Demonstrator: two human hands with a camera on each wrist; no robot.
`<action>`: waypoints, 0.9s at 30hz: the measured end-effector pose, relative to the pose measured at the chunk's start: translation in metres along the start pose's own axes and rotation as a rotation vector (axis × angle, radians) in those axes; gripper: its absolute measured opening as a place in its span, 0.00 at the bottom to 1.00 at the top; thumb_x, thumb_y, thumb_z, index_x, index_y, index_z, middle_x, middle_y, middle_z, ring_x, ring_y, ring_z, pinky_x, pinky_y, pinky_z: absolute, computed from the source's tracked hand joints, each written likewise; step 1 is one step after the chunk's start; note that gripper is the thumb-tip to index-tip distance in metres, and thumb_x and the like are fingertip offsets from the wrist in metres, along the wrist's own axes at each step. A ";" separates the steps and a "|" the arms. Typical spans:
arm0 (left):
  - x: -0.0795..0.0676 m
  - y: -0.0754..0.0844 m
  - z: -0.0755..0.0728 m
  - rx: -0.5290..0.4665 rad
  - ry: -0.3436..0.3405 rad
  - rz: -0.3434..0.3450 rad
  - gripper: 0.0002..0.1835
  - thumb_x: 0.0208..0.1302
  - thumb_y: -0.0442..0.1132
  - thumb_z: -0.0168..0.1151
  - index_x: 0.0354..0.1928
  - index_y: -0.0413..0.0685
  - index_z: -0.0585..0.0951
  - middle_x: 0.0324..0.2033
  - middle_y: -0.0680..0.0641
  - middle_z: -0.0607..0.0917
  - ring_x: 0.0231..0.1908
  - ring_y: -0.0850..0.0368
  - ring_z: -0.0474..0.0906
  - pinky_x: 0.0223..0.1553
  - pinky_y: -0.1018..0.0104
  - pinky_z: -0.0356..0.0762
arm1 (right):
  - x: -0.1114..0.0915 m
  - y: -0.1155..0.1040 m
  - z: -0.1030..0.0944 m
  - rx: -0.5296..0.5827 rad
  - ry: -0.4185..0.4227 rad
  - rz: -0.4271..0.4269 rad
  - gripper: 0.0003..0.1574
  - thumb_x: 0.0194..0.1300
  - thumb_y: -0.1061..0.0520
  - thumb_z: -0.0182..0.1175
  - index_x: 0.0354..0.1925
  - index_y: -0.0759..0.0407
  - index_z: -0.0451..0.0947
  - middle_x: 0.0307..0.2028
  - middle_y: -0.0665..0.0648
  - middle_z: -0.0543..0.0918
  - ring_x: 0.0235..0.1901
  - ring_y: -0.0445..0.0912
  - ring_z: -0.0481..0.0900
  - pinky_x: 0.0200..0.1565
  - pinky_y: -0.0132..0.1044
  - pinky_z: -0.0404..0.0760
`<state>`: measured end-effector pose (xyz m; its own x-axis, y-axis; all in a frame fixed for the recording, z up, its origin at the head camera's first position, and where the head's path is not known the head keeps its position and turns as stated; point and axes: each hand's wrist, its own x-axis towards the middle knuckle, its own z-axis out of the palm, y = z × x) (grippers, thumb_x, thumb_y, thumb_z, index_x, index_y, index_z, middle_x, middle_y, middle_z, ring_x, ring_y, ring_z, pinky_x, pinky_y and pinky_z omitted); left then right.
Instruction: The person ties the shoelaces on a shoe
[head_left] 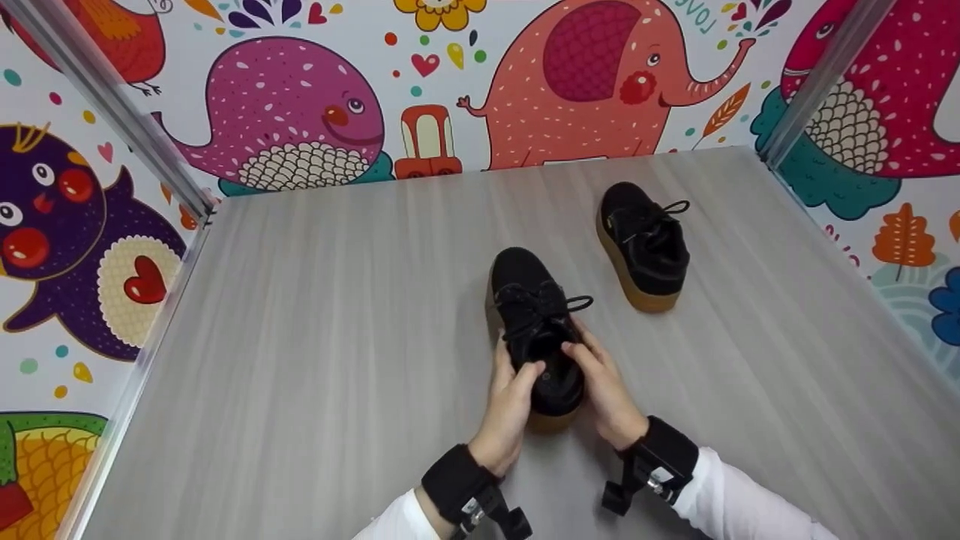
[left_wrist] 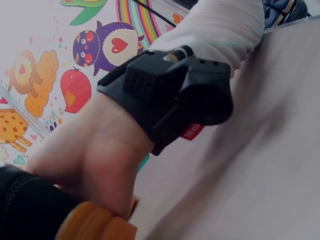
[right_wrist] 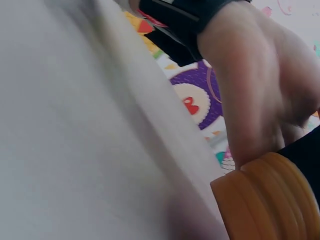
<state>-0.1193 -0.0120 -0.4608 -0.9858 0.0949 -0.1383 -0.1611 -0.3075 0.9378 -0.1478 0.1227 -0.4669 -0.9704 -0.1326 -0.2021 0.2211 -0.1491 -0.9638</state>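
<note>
A black lace-up shoe point(head_left: 521, 274) with a thick tan sole points away from me near the middle of the floor. My left hand point(head_left: 511, 409) grips its left side, thumb over the collar edge by the opening. On the opposite side my right hand point(head_left: 606, 382) holds it the same way, thumb tip at the rim. Its laces are tied, and one loop sticks out to the right. The ribbed tan sole point(right_wrist: 265, 200) shows close to the right hand in the right wrist view, and the dark upper point(left_wrist: 30, 205) lies against the left hand in the left wrist view.
The matching black shoe point(head_left: 643, 240) stands farther back to the right on the grey wood-look floor point(head_left: 337, 337). Panels with cartoon animals point(head_left: 292, 105) border the floor at the back and both sides, with metal rails point(head_left: 150, 375) along the edges.
</note>
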 end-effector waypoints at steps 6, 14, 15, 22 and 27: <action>0.014 0.014 0.021 -0.005 -0.037 0.036 0.41 0.69 0.46 0.52 0.74 0.59 0.41 0.74 0.55 0.44 0.72 0.57 0.40 0.71 0.52 0.40 | 0.007 -0.028 -0.018 0.088 0.064 -0.039 0.35 0.69 0.59 0.45 0.72 0.54 0.53 0.72 0.53 0.55 0.66 0.41 0.58 0.62 0.31 0.61; 0.044 0.022 0.038 0.037 -0.113 0.126 0.36 0.71 0.51 0.48 0.74 0.54 0.46 0.73 0.51 0.48 0.72 0.57 0.43 0.71 0.57 0.45 | 0.021 -0.074 -0.051 0.380 0.081 -0.189 0.28 0.69 0.63 0.44 0.67 0.57 0.63 0.57 0.51 0.75 0.44 0.39 0.80 0.45 0.28 0.79; 0.047 0.020 0.038 0.063 -0.121 0.129 0.36 0.71 0.51 0.48 0.74 0.54 0.46 0.74 0.50 0.47 0.72 0.56 0.42 0.71 0.57 0.45 | 0.024 -0.080 -0.058 0.400 0.090 -0.210 0.25 0.69 0.64 0.45 0.63 0.58 0.68 0.53 0.50 0.78 0.42 0.38 0.80 0.43 0.27 0.79; 0.063 0.008 0.028 0.493 -0.152 0.094 0.39 0.69 0.55 0.49 0.75 0.55 0.45 0.74 0.50 0.47 0.72 0.53 0.42 0.70 0.54 0.46 | 0.043 -0.120 -0.117 0.519 0.127 -0.272 0.08 0.66 0.62 0.53 0.33 0.63 0.77 0.34 0.52 0.80 0.33 0.40 0.78 0.35 0.27 0.78; 0.066 0.004 0.016 0.784 -0.182 0.154 0.42 0.69 0.55 0.51 0.74 0.45 0.45 0.74 0.44 0.45 0.73 0.52 0.38 0.71 0.54 0.42 | 0.060 -0.138 -0.160 0.528 0.156 -0.241 0.06 0.65 0.61 0.56 0.38 0.63 0.75 0.40 0.52 0.77 0.38 0.40 0.76 0.39 0.28 0.77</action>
<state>-0.1838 0.0077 -0.4612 -0.9605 0.2782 0.0009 0.1211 0.4152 0.9016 -0.2521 0.2917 -0.3738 -0.9933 0.1047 -0.0497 -0.0274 -0.6288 -0.7771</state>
